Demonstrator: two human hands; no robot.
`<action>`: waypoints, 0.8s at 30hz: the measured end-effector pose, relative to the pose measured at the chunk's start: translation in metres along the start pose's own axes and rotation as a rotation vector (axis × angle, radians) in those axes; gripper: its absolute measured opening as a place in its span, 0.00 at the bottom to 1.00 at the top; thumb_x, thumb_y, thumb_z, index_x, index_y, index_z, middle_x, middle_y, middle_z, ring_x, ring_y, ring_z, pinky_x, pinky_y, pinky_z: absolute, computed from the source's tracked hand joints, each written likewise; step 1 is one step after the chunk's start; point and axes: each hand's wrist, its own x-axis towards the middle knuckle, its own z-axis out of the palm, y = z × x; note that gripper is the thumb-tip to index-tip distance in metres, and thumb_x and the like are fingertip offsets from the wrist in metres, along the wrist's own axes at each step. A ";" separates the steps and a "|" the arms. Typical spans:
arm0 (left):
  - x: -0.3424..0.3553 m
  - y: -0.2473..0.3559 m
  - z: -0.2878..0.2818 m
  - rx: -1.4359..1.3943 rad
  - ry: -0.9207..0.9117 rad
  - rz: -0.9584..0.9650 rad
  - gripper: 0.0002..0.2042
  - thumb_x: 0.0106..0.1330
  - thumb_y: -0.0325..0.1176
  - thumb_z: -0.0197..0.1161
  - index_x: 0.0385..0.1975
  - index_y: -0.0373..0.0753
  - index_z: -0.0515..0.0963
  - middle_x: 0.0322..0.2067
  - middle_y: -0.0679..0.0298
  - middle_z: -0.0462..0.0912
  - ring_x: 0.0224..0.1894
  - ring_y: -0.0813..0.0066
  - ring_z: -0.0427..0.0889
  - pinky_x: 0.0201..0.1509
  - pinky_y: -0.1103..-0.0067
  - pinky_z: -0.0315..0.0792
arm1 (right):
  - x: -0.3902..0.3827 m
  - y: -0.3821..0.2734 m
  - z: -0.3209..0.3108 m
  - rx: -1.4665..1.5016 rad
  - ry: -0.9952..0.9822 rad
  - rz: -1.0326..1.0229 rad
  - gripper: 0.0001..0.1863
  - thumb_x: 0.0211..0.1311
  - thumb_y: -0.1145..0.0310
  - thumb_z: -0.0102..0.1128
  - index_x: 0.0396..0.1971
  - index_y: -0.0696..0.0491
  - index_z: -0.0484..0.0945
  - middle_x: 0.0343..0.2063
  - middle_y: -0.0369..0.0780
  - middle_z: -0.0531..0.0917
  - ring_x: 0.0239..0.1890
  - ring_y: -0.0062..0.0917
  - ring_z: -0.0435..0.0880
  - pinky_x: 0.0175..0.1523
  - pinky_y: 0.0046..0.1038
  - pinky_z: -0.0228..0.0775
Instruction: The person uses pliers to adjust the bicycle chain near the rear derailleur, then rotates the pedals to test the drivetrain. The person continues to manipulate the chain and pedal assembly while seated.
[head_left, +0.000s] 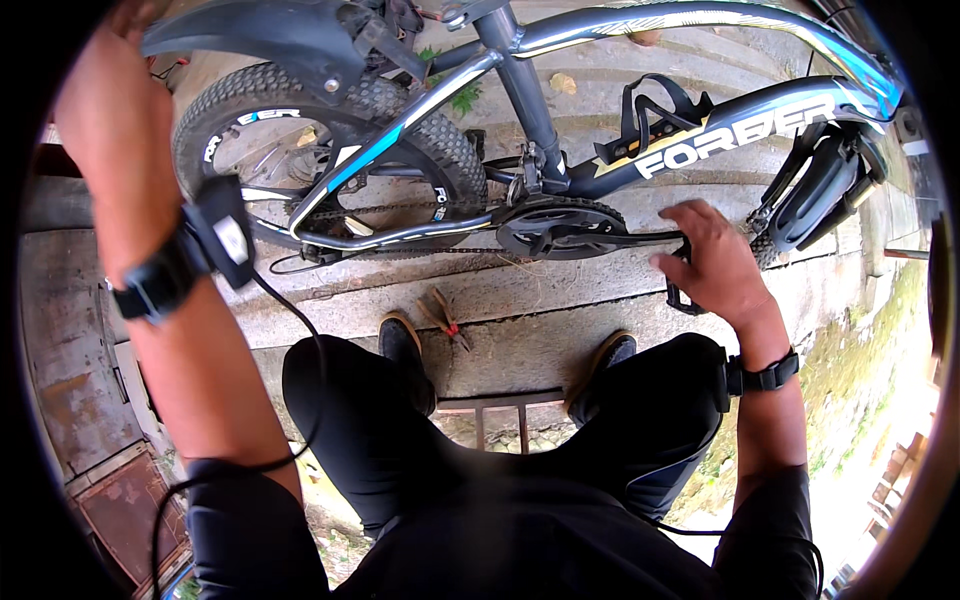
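Observation:
A dark bicycle with blue and white trim stands across the view, its frame (515, 100) in front of me. At the upper left, my left hand (118, 125) is raised beside the black rear mudguard (260, 40); its fingers are dim and cut by the picture's rim, so their grip does not show. My right hand (718, 258) is over the pedal (680, 298) at the end of the crank arm (630, 239), with thumb and fingers apart. It partly hides the pedal, and whether it touches it cannot be told. The chainring (560, 228) and rear tyre (455, 150) are uncovered.
Red-handled pliers (442, 318) lie on the concrete step between my shoes. A black bottle cage (655, 115) is on the down tube. Cables run from both wrist straps (165, 275). A metal grate (505, 405) lies below my feet, and rusty panels (80, 350) stand at left.

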 end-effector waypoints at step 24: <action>-0.254 0.070 0.068 -0.188 -0.884 -0.323 0.21 0.62 0.34 0.73 0.52 0.33 0.77 0.43 0.50 0.84 0.46 0.51 0.86 0.50 0.65 0.79 | 0.117 -0.045 0.066 0.380 -0.049 -0.017 0.64 0.45 0.56 0.84 0.75 0.61 0.49 0.65 0.59 0.72 0.68 0.48 0.72 0.72 0.36 0.64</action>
